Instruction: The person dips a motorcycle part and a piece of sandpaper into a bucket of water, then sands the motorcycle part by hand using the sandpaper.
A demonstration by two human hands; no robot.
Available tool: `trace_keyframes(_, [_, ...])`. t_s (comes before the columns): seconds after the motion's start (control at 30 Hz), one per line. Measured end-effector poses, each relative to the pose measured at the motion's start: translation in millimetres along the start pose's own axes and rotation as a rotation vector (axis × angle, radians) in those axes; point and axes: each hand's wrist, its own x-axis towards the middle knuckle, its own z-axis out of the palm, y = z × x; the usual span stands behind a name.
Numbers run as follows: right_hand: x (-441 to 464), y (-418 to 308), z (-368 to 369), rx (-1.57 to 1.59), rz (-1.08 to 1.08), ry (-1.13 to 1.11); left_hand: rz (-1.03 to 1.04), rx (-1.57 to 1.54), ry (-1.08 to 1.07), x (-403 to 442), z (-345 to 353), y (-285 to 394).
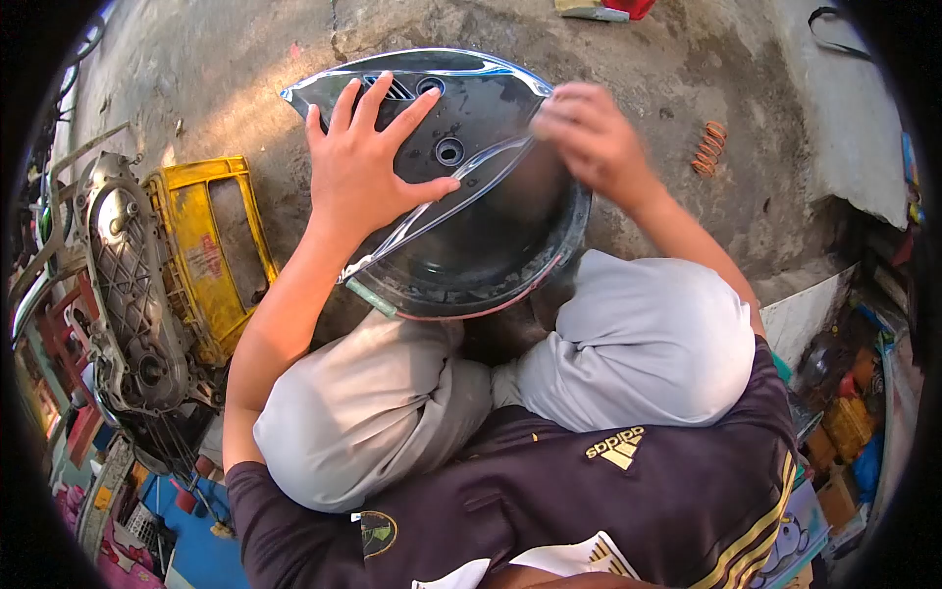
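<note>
A dark, glossy pointed panel with bright chrome-like edges [388, 231] lies across the top of a round black basin [446, 280]. It has a slotted vent and round holes; its exact kind is unclear. My left hand [368, 162] rests on the panel with its fingers spread. At the panel's right tip is my right hand [594, 142], smeared by motion. Its fingers look bent, but whether they grip the tip or anything else does not show. The basin stands just in front of my bent knees.
An orange coil spring [708, 148] lies on the concrete floor to the right. At left are a yellow plastic crate [206, 250] and a metal engine cover [132, 285]. Assorted items [849, 422] are piled at lower right. A red object [628, 8] sits at the top edge.
</note>
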Motion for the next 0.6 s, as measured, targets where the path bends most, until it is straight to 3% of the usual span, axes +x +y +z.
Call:
trace_keyframes(0.1, [1, -20, 6, 0.090, -0.076, -0.087, 0.014, 0.005, -0.004, 2, -2, -1])
trace_keyframes(0.23, [1, 7, 0, -0.018, 0.051, 0.029, 0.006, 0.013, 0.003, 1, -1, -1])
trace_keyframes(0.37, [-1, -19, 9, 0.086, -0.100, -0.104, 0.009, 0.001, -0.003, 3, -2, -1])
trace_keyframes(0.5, [-2, 9, 4, -0.010, 0.068, 0.069, -0.003, 0.001, -0.004, 0, -2, 0])
trace_keyframes(0.6, [5, -26, 7, 0.097, -0.115, -0.096, 0.004, 0.001, -0.012, 2, -3, 0])
